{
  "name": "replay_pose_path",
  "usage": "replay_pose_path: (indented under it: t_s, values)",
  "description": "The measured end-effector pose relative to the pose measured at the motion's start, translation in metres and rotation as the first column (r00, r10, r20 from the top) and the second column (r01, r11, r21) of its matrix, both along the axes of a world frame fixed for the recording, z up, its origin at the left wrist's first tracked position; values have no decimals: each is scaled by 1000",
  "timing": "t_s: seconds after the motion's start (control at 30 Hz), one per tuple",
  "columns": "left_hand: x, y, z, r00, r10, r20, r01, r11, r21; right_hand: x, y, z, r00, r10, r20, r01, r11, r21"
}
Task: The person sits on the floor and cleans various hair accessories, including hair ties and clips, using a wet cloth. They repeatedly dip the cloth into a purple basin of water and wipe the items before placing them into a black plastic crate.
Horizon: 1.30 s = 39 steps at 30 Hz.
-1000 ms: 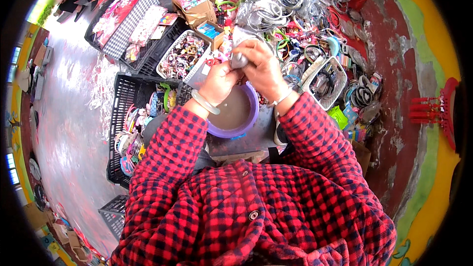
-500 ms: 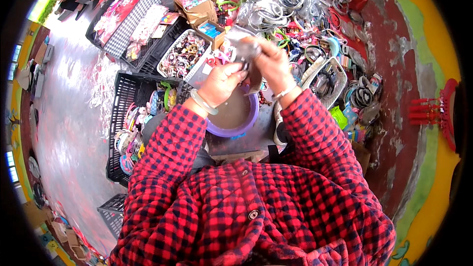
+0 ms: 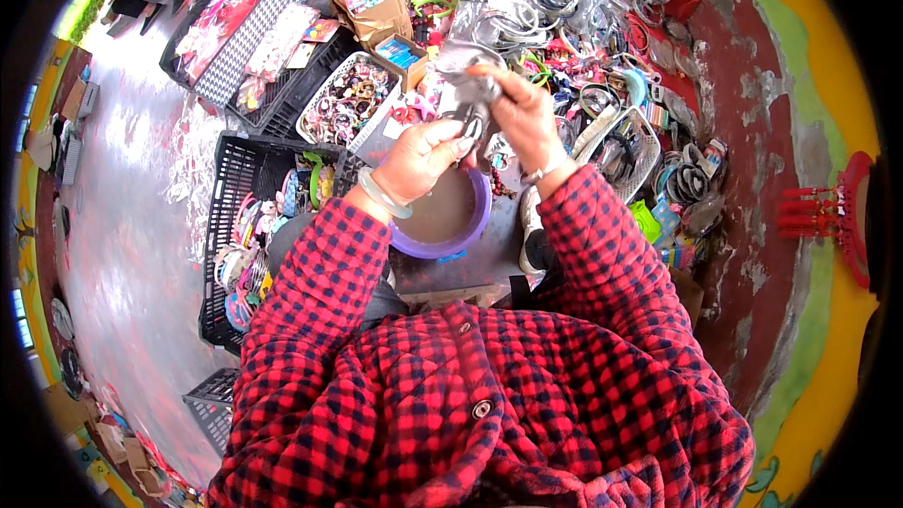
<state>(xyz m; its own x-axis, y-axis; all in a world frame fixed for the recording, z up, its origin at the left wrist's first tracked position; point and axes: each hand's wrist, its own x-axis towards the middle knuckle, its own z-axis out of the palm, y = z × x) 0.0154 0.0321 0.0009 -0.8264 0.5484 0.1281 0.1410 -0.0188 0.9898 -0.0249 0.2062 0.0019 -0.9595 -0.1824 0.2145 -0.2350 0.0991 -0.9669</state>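
A small dark thing (image 3: 469,122) was up between the two hands, near the far side of a purple tub (image 3: 428,249). The left hand (image 3: 419,160) pinched it between thumb and finger, so that hand was nearly closed. The right hand (image 3: 529,122) had its fingers bent around a gray bundle (image 3: 483,91), which touched the dark thing or was very close to it. The bundle was blurry, so I could not tell just what it was

A white bracelet (image 3: 384,196) sat on the left wrist, and both sleeves (image 3: 324,263) had red and black checks. Under the hands, the tub had cloudy brown water (image 3: 442,212) in it and stood on a low gray surface (image 3: 489,268). A white shoe (image 3: 532,230) was to the right of the tub

To the left was a black crate (image 3: 229,174) with lots of headbands (image 3: 249,268) inside. Past the left hand, a white basket (image 3: 380,113) was full of little colorful bits, and a small brown box (image 3: 414,73) with blue things was next to it. Farther off lay a big pile of clear bags (image 3: 536,0). On the right, another white basket (image 3: 645,172) held dark things
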Motion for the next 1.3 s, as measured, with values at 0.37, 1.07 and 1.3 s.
replay_pose_path:
  t_s: [0.37, 1.07, 1.3]
  values:
    - [-3, -6, -2, 977, 124, 174, -162, 960, 230, -30, 50, 16, 948, -290, 127, 303, 712, -634]
    - [5, 3, -4, 976, 48, 210, -89, 978, 188, -21, 13, 3, 936, -326, 132, 320, 945, 61]
    - [-12, -1, -11, 790, 49, 611, -418, 772, 479, -15, 18, 12, 985, -167, -33, 167, 986, -1]
